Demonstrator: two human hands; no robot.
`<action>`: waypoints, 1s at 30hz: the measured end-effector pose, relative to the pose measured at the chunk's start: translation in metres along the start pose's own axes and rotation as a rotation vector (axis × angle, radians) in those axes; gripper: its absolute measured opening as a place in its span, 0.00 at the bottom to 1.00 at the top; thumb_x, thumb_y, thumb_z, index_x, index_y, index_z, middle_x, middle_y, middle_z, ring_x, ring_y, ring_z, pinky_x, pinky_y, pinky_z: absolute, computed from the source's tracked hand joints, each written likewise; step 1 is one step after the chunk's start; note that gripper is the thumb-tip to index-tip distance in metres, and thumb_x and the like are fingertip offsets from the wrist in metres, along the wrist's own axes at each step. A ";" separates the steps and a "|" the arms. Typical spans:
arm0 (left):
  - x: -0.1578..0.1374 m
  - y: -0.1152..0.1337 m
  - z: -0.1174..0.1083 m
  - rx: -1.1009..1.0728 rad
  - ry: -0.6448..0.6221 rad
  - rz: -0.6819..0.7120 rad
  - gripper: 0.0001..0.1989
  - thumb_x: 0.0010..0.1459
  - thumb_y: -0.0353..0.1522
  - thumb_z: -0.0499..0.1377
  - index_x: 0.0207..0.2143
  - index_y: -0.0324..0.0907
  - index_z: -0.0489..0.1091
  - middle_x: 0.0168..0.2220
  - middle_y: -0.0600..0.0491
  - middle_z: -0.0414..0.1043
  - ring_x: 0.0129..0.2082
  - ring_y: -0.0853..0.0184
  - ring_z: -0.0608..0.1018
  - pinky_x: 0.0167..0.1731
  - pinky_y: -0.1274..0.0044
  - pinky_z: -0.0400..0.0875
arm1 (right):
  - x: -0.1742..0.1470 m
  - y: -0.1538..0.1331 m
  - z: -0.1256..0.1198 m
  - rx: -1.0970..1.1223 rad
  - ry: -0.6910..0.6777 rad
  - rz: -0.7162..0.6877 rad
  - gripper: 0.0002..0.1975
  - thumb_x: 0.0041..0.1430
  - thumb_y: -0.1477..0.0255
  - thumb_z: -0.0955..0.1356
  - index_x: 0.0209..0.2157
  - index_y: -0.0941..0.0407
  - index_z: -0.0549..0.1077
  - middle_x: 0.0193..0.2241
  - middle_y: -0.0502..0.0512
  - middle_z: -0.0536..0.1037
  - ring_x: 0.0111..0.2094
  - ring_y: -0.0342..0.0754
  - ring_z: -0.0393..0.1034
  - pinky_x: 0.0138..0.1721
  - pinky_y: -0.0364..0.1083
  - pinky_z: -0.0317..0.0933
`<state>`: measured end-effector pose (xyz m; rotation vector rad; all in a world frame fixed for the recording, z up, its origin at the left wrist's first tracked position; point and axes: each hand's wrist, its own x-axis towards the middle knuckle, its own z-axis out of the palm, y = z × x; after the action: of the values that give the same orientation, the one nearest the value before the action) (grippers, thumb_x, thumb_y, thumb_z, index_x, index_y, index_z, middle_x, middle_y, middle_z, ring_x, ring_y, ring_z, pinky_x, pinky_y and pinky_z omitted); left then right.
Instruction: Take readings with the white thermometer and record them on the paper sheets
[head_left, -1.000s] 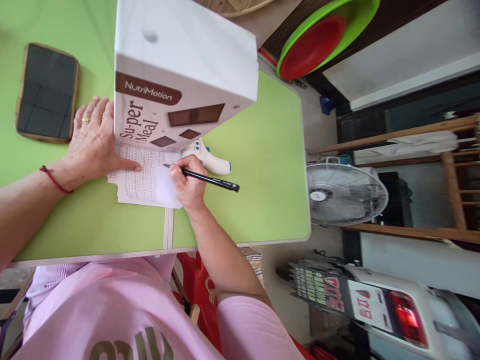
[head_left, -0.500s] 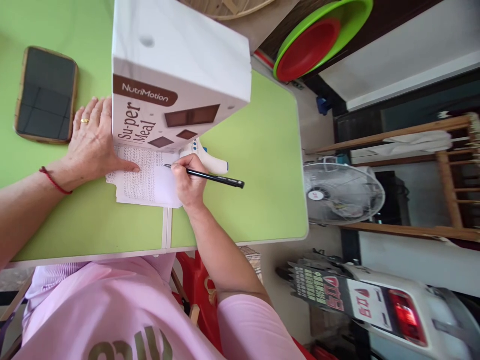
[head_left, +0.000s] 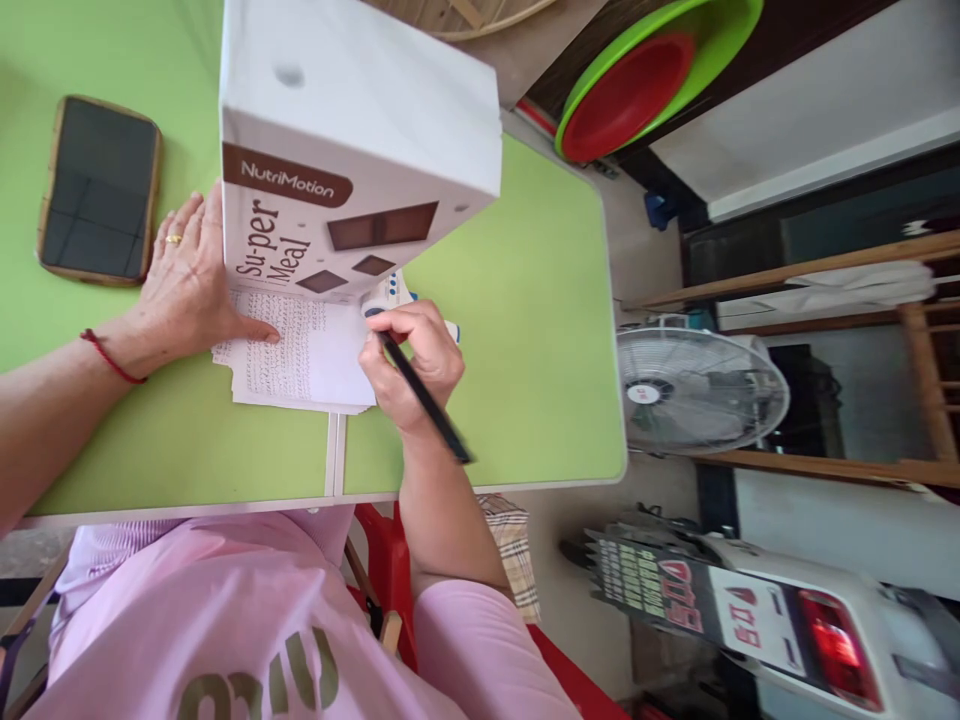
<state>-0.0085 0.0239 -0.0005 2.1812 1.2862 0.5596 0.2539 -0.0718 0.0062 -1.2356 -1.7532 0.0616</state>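
Observation:
Sheets of paper [head_left: 337,365] covered partly in handwriting lie on the green table, against the foot of a white NutriMotion box [head_left: 262,245]. My left hand [head_left: 191,285] rests flat, thumb stretched onto the paper's left part and fingers spread beside the box. Between the fingers of my right hand [head_left: 416,365] is a black pen [head_left: 427,400], its back end blurred and slanting down toward me. That hand is at the paper's right edge. Behind it a white object with blue dots [head_left: 390,292] shows only partly, so I cannot tell its kind.
A phone in a brown-edged case [head_left: 101,190] lies left of my left hand. The tall box blocks the view of the table behind it. Beyond the green table's [head_left: 547,330] right edge stand a fan [head_left: 697,390], nested red and green basins [head_left: 630,95] and a scooter [head_left: 810,620].
My right hand has moved right, off the writing toward the paper's edge, and the pen has swung so its back end points lower. My left hand stays on the paper.

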 end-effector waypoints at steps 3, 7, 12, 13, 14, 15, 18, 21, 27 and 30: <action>0.001 -0.003 0.001 -0.008 0.043 0.040 0.76 0.39 0.76 0.60 0.81 0.46 0.41 0.77 0.47 0.54 0.79 0.32 0.45 0.76 0.40 0.36 | 0.001 -0.002 -0.010 -0.195 -0.110 -0.054 0.11 0.61 0.79 0.67 0.38 0.51 0.79 0.33 0.53 0.75 0.36 0.50 0.70 0.39 0.52 0.67; 0.000 -0.004 0.001 0.024 0.050 0.050 0.76 0.41 0.78 0.56 0.80 0.44 0.42 0.76 0.45 0.56 0.79 0.34 0.47 0.74 0.38 0.39 | 0.001 -0.002 -0.016 -0.405 -0.332 -0.036 0.14 0.60 0.82 0.68 0.37 0.52 0.83 0.35 0.56 0.75 0.40 0.53 0.69 0.43 0.55 0.64; 0.000 -0.005 0.001 0.038 0.068 0.054 0.77 0.40 0.80 0.53 0.79 0.41 0.45 0.74 0.42 0.59 0.79 0.35 0.49 0.74 0.40 0.41 | 0.002 -0.003 -0.019 -0.429 -0.527 -0.008 0.13 0.62 0.80 0.69 0.36 0.52 0.86 0.38 0.57 0.78 0.43 0.54 0.70 0.47 0.56 0.61; 0.000 -0.006 0.002 0.037 0.076 0.059 0.78 0.39 0.81 0.53 0.80 0.41 0.44 0.74 0.42 0.59 0.78 0.35 0.50 0.74 0.40 0.41 | 0.002 -0.003 -0.020 -0.424 -0.552 0.004 0.12 0.62 0.80 0.69 0.37 0.52 0.86 0.38 0.57 0.78 0.44 0.54 0.70 0.48 0.56 0.61; 0.000 -0.008 0.002 0.037 0.081 0.063 0.79 0.39 0.81 0.52 0.80 0.41 0.43 0.75 0.42 0.58 0.78 0.34 0.50 0.74 0.40 0.41 | 0.002 -0.003 -0.020 -0.418 -0.571 0.018 0.12 0.62 0.79 0.70 0.38 0.52 0.86 0.38 0.57 0.79 0.44 0.55 0.71 0.49 0.56 0.61; -0.001 -0.009 0.003 0.038 0.087 0.065 0.79 0.38 0.81 0.52 0.80 0.41 0.43 0.75 0.41 0.57 0.78 0.33 0.51 0.74 0.40 0.41 | 0.002 -0.003 -0.020 -0.411 -0.586 0.031 0.12 0.62 0.79 0.70 0.39 0.52 0.86 0.39 0.57 0.80 0.45 0.55 0.71 0.50 0.56 0.60; -0.001 -0.013 0.004 0.048 0.097 0.056 0.81 0.36 0.82 0.53 0.80 0.40 0.42 0.76 0.40 0.54 0.78 0.33 0.51 0.73 0.40 0.41 | 0.003 -0.003 -0.019 -0.384 -0.592 0.052 0.12 0.62 0.78 0.71 0.43 0.52 0.86 0.40 0.57 0.82 0.46 0.56 0.73 0.52 0.57 0.60; 0.000 -0.011 0.004 0.058 0.090 0.053 0.82 0.35 0.83 0.52 0.80 0.41 0.41 0.77 0.41 0.54 0.78 0.34 0.51 0.74 0.41 0.42 | 0.004 -0.004 -0.018 -0.361 -0.573 0.049 0.10 0.62 0.77 0.71 0.41 0.53 0.85 0.41 0.57 0.83 0.47 0.56 0.74 0.52 0.56 0.60; 0.001 -0.001 0.001 0.074 0.063 0.008 0.79 0.37 0.82 0.49 0.78 0.39 0.47 0.76 0.41 0.55 0.78 0.34 0.51 0.75 0.42 0.43 | 0.004 -0.005 -0.017 -0.328 -0.581 0.042 0.05 0.64 0.74 0.73 0.38 0.53 0.84 0.39 0.56 0.82 0.46 0.55 0.74 0.52 0.55 0.61; 0.001 0.000 0.000 0.057 0.061 0.013 0.79 0.36 0.81 0.51 0.78 0.39 0.47 0.75 0.42 0.57 0.78 0.34 0.51 0.75 0.41 0.43 | 0.004 -0.005 -0.016 -0.314 -0.579 0.043 0.04 0.64 0.74 0.73 0.36 0.53 0.84 0.37 0.55 0.82 0.45 0.54 0.74 0.52 0.55 0.61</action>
<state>-0.0082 0.0249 -0.0007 2.2354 1.3361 0.6060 0.2617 -0.0785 0.0199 -1.5930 -2.2970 0.1911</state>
